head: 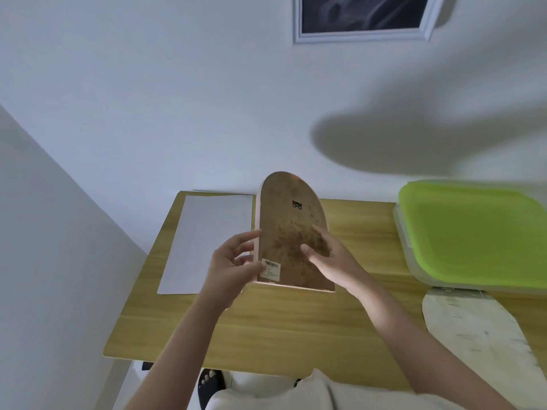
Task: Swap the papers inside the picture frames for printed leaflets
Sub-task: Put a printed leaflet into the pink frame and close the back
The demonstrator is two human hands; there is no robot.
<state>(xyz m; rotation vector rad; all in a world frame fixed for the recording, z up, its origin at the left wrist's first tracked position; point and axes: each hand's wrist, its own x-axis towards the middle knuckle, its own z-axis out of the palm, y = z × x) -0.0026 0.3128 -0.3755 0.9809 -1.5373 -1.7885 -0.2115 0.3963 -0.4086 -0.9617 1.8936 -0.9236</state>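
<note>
Head view: both hands are holding an arch-topped picture frame with a stained brown fibreboard back [291, 232] upright over the light wooden table [266, 329], back side facing the wearer, probably so the backing can be opened and the paper inside reached. The left hand [233, 267] is gripping the frame's left edge near the bottom, thumb over the white barcode sticker [270, 269], other fingers wrapping behind the pink rim. The right hand [328, 255] is pressing flat on the backing, fingers spread and bent, not clenched; likely feeling for a tab or pushing the board, hard to tell. The frame's long axis is running near to far and tilting up, rounded end pointing far and up, straight base nearest the wearer, just above the table. A small dark metal hanger [297, 205] is sitting high on the back. A white paper sheet [204, 241] is lying flat on the left, apparently staged as an insert. An arch-shaped white worn sheet [479, 335] is lying near right. A clear plastic box with a lime-green lid [473, 232] is sitting far right.
</note>
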